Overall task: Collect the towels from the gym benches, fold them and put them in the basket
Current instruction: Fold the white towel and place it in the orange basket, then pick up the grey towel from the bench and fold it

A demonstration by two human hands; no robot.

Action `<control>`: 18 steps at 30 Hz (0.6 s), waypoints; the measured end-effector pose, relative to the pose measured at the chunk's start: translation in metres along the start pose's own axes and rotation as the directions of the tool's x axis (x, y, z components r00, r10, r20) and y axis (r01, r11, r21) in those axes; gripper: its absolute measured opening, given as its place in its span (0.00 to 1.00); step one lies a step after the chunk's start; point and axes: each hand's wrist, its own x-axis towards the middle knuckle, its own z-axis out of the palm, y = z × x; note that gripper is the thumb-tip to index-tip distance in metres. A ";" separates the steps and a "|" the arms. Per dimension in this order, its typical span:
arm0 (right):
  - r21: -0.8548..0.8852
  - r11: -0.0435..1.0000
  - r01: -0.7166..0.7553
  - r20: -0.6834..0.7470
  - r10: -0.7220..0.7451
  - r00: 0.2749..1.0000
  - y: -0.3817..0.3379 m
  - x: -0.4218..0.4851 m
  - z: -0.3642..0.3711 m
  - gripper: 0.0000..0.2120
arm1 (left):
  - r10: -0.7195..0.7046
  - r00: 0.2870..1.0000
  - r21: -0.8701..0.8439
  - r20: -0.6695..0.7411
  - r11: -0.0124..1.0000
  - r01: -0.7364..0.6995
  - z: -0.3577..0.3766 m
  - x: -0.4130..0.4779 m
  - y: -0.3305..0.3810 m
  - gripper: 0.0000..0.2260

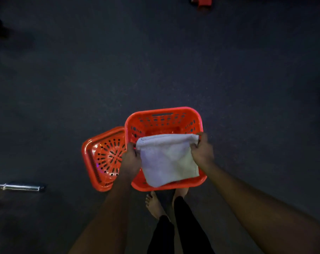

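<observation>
I hold the folded towel (168, 160) stretched between my two hands. The fingers of my left hand (130, 159) are clamped on its left edge and those of my right hand (202, 152) pinch its top right corner. The towel hangs just below my fingers, over the open mouth of the orange basket (163, 111), which stands on the dark floor beneath them. I judge the fold done and the drop into the basket to be the step in hand. To do it well, I should hold both grips level so the layers do not slide apart. The towel's near edge seems to overlap the near rim, so I should carry it slightly forward, lower it flat inside the walls, then release both sides together. The orange lid (104, 158), as I take it to be, lies left of my left fingers, against the basket's side and out of the way
</observation>
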 end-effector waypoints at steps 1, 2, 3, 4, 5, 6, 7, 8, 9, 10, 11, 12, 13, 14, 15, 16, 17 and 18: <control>-0.040 0.999 -0.023 0.018 0.024 1.000 0.000 0.008 0.004 0.25 | -0.017 1.000 0.019 -0.008 1.000 0.017 0.005 0.010 -0.002 0.14; -0.064 0.997 -0.044 0.034 0.047 0.998 -0.001 0.016 0.007 0.30 | -0.033 0.999 0.034 -0.018 0.999 0.034 0.008 0.018 -0.001 0.16; -0.076 0.996 -0.057 0.052 0.061 0.997 -0.005 0.018 0.006 0.32 | -0.046 0.999 0.040 -0.016 0.998 0.047 0.008 0.021 0.001 0.16; -0.082 0.995 -0.054 0.064 0.059 0.996 -0.011 0.018 0.002 0.31 | -0.045 0.999 0.047 -0.011 0.998 0.046 0.003 0.022 0.009 0.16; -0.094 0.994 -0.046 0.074 0.053 0.996 -0.015 0.019 0.000 0.28 | -0.036 0.999 0.058 0.000 0.998 0.036 0.003 0.023 0.011 0.16; -0.100 0.994 -0.040 0.073 0.047 0.996 -0.021 0.019 -0.004 0.26 | -0.026 1.000 0.068 0.013 0.997 0.025 -0.001 0.022 0.018 0.16; -0.098 0.995 -0.035 0.071 0.042 0.997 -0.028 0.017 -0.010 0.24 | -0.007 1.000 0.075 0.030 0.997 0.005 -0.005 0.021 0.024 0.16; -0.081 0.996 -0.033 0.067 0.039 0.997 -0.037 0.012 -0.018 0.23 | 0.017 0.999 0.073 0.051 0.997 -0.020 -0.014 0.016 0.034 0.16; -0.065 0.997 -0.034 0.066 0.038 0.997 -0.044 0.008 -0.025 0.22 | 0.044 0.997 0.060 0.067 0.997 -0.048 -0.020 0.012 0.042 0.15; -0.037 0.999 -0.027 0.061 0.029 0.998 -0.055 -0.001 -0.035 0.20 | 0.080 0.994 0.051 0.078 0.995 -0.084 -0.032 0.003 0.055 0.14; -0.011 1.000 -0.018 0.062 0.019 0.998 -0.064 -0.007 -0.044 0.19 | 0.126 0.989 0.050 0.078 0.990 -0.130 -0.040 -0.003 0.066 0.14; 0.020 1.000 -0.003 0.062 0.001 0.998 -0.074 -0.014 -0.055 0.17 | 0.176 0.982 0.059 0.073 0.982 -0.181 -0.052 -0.012 0.080 0.14; 0.040 0.999 0.018 0.059 -0.021 0.998 -0.084 -0.026 -0.068 0.15 | 0.225 0.972 0.062 0.065 0.971 -0.229 -0.063 -0.021 0.092 0.14; 0.073 0.996 0.047 0.043 -0.050 0.998 -0.094 -0.041 -0.083 0.14 | 0.270 0.960 0.061 0.070 0.960 -0.275 -0.077 -0.034 0.107 0.13; 0.110 0.991 0.070 0.020 -0.073 0.997 -0.102 -0.053 -0.097 0.12 | 0.310 0.948 0.060 0.077 0.947 -0.315 -0.088 -0.044 0.119 0.13; 0.154 0.984 0.093 -0.006 -0.093 0.996 -0.106 -0.062 -0.110 0.09 | 0.347 0.934 0.061 0.081 0.934 -0.352 -0.097 -0.053 0.131 0.13; 0.191 0.976 0.108 -0.026 -0.105 0.994 -0.111 -0.075 -0.125 0.06 | 0.396 0.915 0.065 0.080 0.914 -0.401 -0.106 -0.062 0.143 0.14; 0.216 0.968 0.129 -0.046 -0.122 0.992 -0.112 -0.089 -0.140 0.05 | 0.441 0.894 0.070 0.079 0.892 -0.446 -0.114 -0.073 0.156 0.15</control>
